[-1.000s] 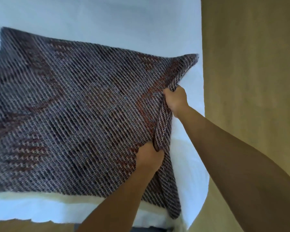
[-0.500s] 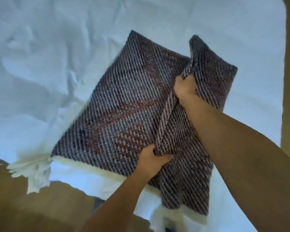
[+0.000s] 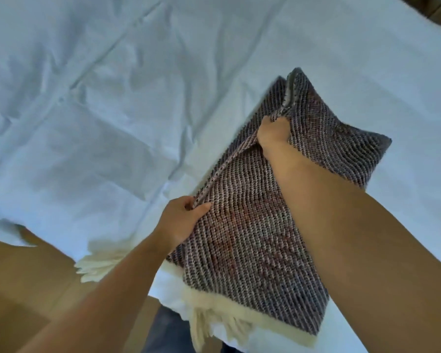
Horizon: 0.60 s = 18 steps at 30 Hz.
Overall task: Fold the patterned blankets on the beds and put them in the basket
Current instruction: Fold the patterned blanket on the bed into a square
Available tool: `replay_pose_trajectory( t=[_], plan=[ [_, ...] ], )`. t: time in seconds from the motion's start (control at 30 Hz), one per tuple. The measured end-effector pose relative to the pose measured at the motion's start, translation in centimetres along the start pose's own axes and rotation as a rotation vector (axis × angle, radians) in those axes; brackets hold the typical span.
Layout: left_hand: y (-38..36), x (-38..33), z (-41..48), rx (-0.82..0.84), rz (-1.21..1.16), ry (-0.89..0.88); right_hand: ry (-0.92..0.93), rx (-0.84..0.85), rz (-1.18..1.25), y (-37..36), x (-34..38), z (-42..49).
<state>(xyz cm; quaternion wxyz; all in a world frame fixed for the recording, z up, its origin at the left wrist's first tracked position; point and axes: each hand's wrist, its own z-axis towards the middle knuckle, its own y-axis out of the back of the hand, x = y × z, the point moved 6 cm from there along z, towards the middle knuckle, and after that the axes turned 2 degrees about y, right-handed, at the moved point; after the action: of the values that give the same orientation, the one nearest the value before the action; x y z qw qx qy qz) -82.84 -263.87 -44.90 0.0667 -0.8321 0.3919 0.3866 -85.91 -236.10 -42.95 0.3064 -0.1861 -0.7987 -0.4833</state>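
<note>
I see the bed (image 3: 112,110), its white sheet creased, filling most of my view. The patterned blanket (image 3: 252,238) lies folded on it toward 4 o'clock, by the bed's near edge. Its cream fringe (image 3: 214,319) hangs over that edge at 6 o'clock. At 2 o'clock the right hand (image 3: 274,132) curls its fingers round the blanket's raised fold. At 7 o'clock the left hand (image 3: 181,222) pinches that fold's near end between thumb and fingers.

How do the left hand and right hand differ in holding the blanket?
The left hand pinches the folded edge near the person; the right hand grips that edge farther away. The left thumb shows on top; the right hand's fingers are hidden. Both hold the patterned blanket.
</note>
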Motion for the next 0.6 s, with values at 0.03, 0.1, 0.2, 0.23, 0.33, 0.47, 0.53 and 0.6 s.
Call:
replay_pose_trajectory(
  t=[0.03,0.1,0.2,0.23,0.33,0.47,0.53,0.6],
  plan=[
    [0.1,0.5,0.1,-0.009,0.002,0.011,-0.032,-0.007,0.018,-0.3,-0.2,-0.1],
    [0.1,1.5,-0.1,-0.007,-0.005,0.027,-0.042,0.017,0.007,-0.9,-0.5,-0.4],
    [-0.2,2.9,-0.6,0.059,-0.113,0.094,0.069,0.062,-0.002,-1.8,-0.7,-1.8],
    [-0.5,3.2,-0.9,0.118,-0.166,0.131,0.096,0.075,-0.052,-2.0,-0.9,-2.5],
    [-1.8,4.3,-2.1,0.313,-0.261,0.255,0.112,0.206,-0.298,-2.9,-1.7,-4.9],
    [-1.4,5.3,-2.6,0.332,-0.251,0.304,0.075,0.519,-0.576,-4.7,-3.4,-8.8],
    [-0.4,5.4,-2.6,0.276,-0.141,0.265,0.063,0.599,-0.583,-5.3,-4.3,-10.6],
    [1.0,5.4,-2.4,0.229,0.032,0.211,0.086,0.597,-0.572,-5.5,-4.6,-11.6]
  ],
)
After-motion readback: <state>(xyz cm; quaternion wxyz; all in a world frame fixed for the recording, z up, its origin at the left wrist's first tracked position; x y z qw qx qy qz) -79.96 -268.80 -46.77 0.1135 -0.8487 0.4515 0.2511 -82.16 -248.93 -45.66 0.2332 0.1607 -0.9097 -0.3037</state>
